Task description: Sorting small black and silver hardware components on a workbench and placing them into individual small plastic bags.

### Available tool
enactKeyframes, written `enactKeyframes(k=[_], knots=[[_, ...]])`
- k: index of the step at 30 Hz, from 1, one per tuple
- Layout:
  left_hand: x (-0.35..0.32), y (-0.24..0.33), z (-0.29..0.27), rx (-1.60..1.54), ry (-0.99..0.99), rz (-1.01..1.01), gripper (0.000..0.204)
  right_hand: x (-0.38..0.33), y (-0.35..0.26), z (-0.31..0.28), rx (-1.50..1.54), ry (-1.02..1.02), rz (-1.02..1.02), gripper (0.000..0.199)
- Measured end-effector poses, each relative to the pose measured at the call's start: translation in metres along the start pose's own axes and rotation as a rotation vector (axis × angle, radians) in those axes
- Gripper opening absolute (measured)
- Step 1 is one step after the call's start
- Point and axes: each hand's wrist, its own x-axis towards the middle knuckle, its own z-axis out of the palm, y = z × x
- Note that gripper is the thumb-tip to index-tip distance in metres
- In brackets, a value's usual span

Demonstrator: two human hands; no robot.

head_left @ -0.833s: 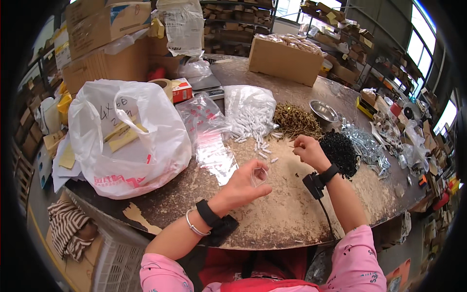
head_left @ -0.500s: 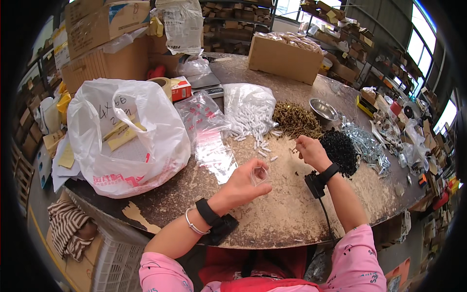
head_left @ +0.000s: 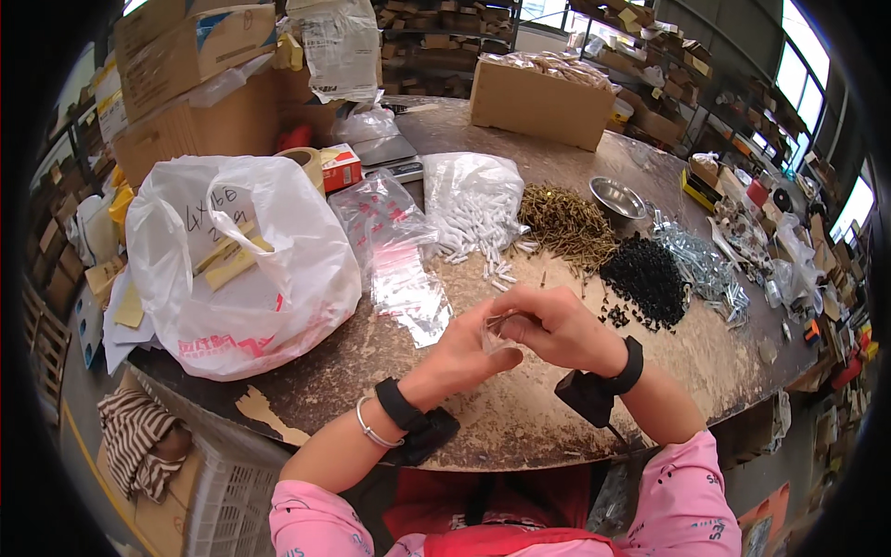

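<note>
While facing the bench (head_left: 520, 418), in the head view, holds a small clear bag (head_left: 494, 340) in the left hand (head_left: 457, 357), with the thumb and fingers rounded into a loose loop about it. Has the right hand (head_left: 561, 327) right up against it, with the fingers bent and drawn in beside the bag, just above the bench. Cannot tell the exact gap between the right fingertips, or the presence of any small piece there, with the tips partly hidden. Wears a black strap on each wrist and a silver bracelet (head_left: 368, 425) on the left arm. Beyond the hands, shows a heap of white plugs (head_left: 475, 218) spilling from a larger clear bag (head_left: 455, 167); to the right of that, brass-coloured screws (head_left: 568, 223), then small black pieces (head_left: 643, 283), then silver screws (head_left: 698, 260). Has a shallow metal bowl (head_left: 620, 197) just behind, near the brass-coloured heap. To the left of the plugs, shows flat red-striped bags (head_left: 408, 288) overlapping on the bench, and beside them a big white carrier bag (head_left: 311, 320) with yellow slips (head_left: 232, 266) inside. Farther back, shows a cardboard box (head_left: 534, 110), filled to the top.
</note>
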Motion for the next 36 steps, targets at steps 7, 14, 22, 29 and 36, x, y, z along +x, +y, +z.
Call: enactKeyframes(k=[7, 14, 22, 29, 36], knots=[[-0.003, 0.004, -0.003, 0.091, -0.016, -0.073, 0.042, -0.019, 0.049, -0.056, -0.226, -0.017, 0.344, 0.006], [-0.001, 0.005, -0.002, 0.096, -0.017, -0.114, 0.043, -0.044, 0.089, -0.047, -0.736, -0.260, 0.328, 0.008], [-0.004, 0.006, -0.005, -0.049, -0.017, -0.165, 0.045, -0.058, 0.090, -0.050, -0.942, -0.306, 0.305, 0.006], [-0.010, 0.005, -0.003, 0.095, -0.051, -0.125, 0.046, -0.038, 0.046, -0.035, -0.508, -0.057, 0.189, 0.006], [-0.002, 0.001, 0.015, 0.222, -0.042, 0.075, 0.038, -0.026, -0.006, -0.002, -0.339, -0.012, -0.158, 0.015]])
